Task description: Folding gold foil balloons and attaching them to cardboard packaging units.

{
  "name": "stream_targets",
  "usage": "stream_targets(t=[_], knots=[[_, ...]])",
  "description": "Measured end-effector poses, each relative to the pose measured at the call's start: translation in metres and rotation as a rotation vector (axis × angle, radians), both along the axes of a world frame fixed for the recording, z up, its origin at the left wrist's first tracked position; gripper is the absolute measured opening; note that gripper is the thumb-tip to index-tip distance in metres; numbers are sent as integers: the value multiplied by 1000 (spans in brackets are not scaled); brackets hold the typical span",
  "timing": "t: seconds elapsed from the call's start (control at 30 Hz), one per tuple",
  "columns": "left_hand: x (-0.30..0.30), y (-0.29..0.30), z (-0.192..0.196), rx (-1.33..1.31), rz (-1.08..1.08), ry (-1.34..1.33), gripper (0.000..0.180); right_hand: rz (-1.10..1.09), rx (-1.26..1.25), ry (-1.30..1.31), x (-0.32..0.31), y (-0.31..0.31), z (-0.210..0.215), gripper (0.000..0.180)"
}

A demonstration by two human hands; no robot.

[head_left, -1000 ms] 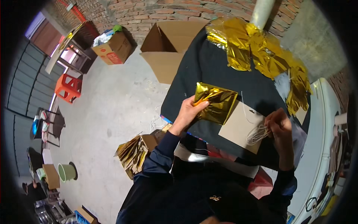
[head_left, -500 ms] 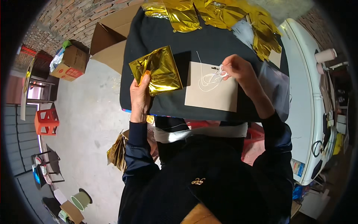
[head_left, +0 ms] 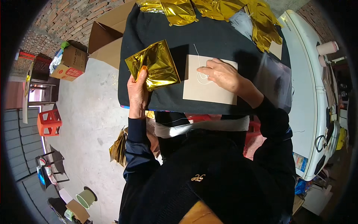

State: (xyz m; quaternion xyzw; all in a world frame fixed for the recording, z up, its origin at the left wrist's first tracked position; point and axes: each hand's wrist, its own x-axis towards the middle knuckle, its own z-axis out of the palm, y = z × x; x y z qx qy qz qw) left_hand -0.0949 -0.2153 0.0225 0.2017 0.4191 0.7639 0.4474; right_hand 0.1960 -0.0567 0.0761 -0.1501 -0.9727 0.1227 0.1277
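Observation:
Pinched between thumb and fingers of my left hand is a folded gold foil sheet, held above the black-covered table. My right hand presses down over a beige card lying flat on the cloth. A thin white string lies in loops on the card, partly under the right fingers. Its loose end reaches past the card's far edge. Those fingers are drawn together at the loops; what exactly they grip beyond string is hidden.
More gold foil pieces lie along the table's far edge beside clear plastic bags. Another clear plastic sheet is at the right edge. A white appliance stands right; an open cardboard box stands left.
My right hand has come down and left onto the card, bringing the string, formerly held up, down with it. The left hand still holds the foil.

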Motion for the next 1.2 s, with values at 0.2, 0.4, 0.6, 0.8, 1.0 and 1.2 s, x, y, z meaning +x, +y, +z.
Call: stream_targets(t=[0.2,0.4,0.6,0.8,1.0,1.2], knots=[[0,1,-1,6,-11,27,32,43,-177,-148,8,13,-4,19],[-2,-2,-4,20,-1,36,33,-227,-853,69,20,-9,50,9],[-1,1,0,-7,-31,58,30,-329,-925,258,31,-10,17,17],[4,-3,5,-60,-57,145,32,-286,-71,338,40,-27,-5,20],[15,11,42,-73,-64,297,30,-484,-209,303,59,-42,-11,30],[26,24,60,-92,-102,430,26,-353,-56,328,49,-45,-12,28]])
